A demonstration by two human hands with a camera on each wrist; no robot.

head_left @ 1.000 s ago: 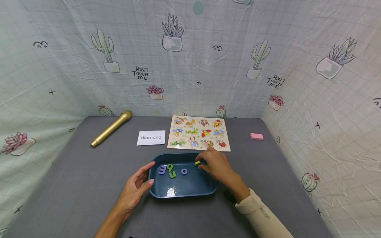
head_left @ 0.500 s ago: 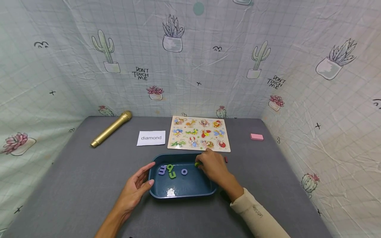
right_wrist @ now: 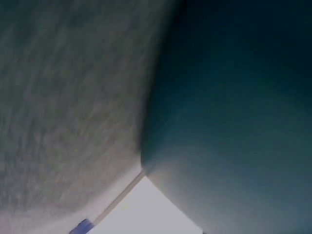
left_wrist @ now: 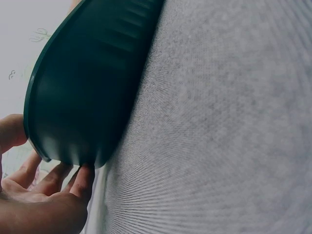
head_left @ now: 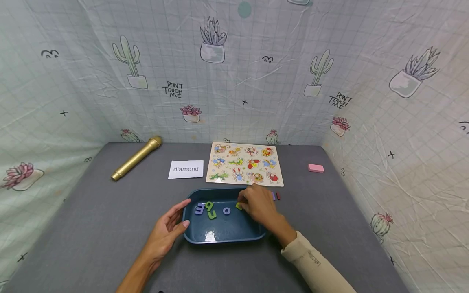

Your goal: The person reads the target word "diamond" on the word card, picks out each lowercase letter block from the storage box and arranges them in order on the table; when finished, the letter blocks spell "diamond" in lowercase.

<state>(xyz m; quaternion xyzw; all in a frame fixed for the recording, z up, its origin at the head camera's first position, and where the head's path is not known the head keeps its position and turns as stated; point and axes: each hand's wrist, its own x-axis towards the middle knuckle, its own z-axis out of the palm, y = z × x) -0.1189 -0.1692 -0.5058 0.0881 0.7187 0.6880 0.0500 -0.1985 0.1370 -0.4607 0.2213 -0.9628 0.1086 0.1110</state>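
Observation:
A dark blue tray [head_left: 227, 234] sits on the grey table, holding a purple letter m [head_left: 199, 209], a green letter u [head_left: 212, 215], a green letter [head_left: 209, 206] shaped like a q or 9, and a purple letter o [head_left: 226, 211]. My left hand [head_left: 165, 232] holds the tray's left end, its thumb and index fingertip at the rim. In the left wrist view its other fingertips press the tray's outer wall. My right hand [head_left: 259, 204] reaches over the tray's right side and pinches a yellow-green letter [head_left: 239, 206], mostly hidden by the fingers.
Beyond the tray lie a "diamond" card [head_left: 185, 169] and an insect puzzle board [head_left: 244, 164]. A purple piece [head_left: 273, 196] and a red piece [head_left: 278, 196] lie right of the tray. A gold microphone [head_left: 137, 158] is back left, a pink eraser-like block [head_left: 316, 168] back right.
My right hand has shifted slightly left and lower into the tray with the yellow-green letter. The red piece, then the purple one, came into sight behind it. My left hand has stayed put.

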